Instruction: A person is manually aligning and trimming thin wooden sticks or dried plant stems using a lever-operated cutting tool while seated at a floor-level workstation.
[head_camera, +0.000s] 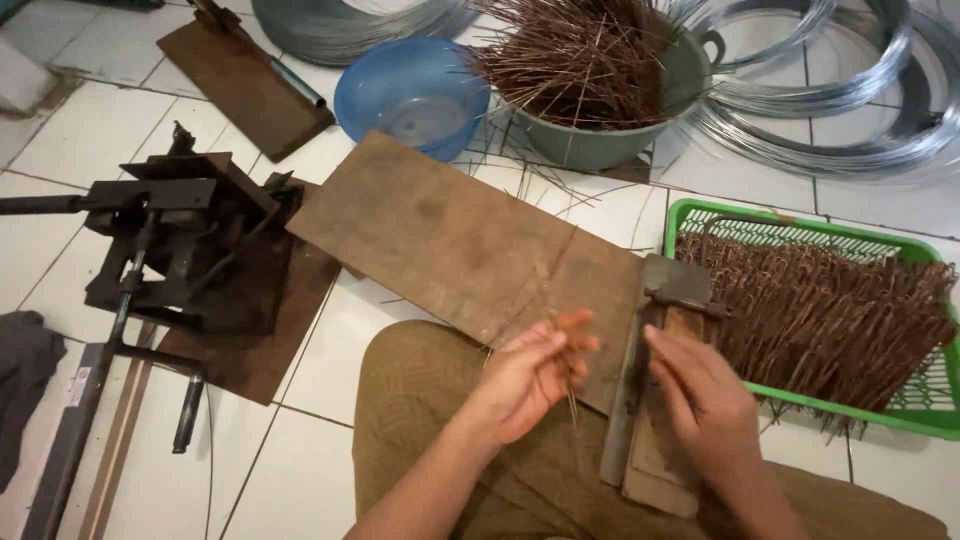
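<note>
Rust-brown wire pieces (563, 352) sit pinched in the left hand (530, 375), whose thumb and fingers close around a small bunch just above the person's lap, at the near edge of a flat wooden board (450, 240). The right hand (700, 400) rests just beside it, fingers flat and loosened on a hinged wooden jig (665, 330) with a metal strip along its side, gripping nothing that shows. To the right stands a green basket (800, 225) filled with cut wires (all lying roughly the same way). Beyond the board are a grey-green tub (600, 145) bristling with more wires, a blue bowl (410, 90) and coils of silver wire (830, 110). A dark metal lever tool (180, 240) stands on the white tiled floor at the left.
</note>
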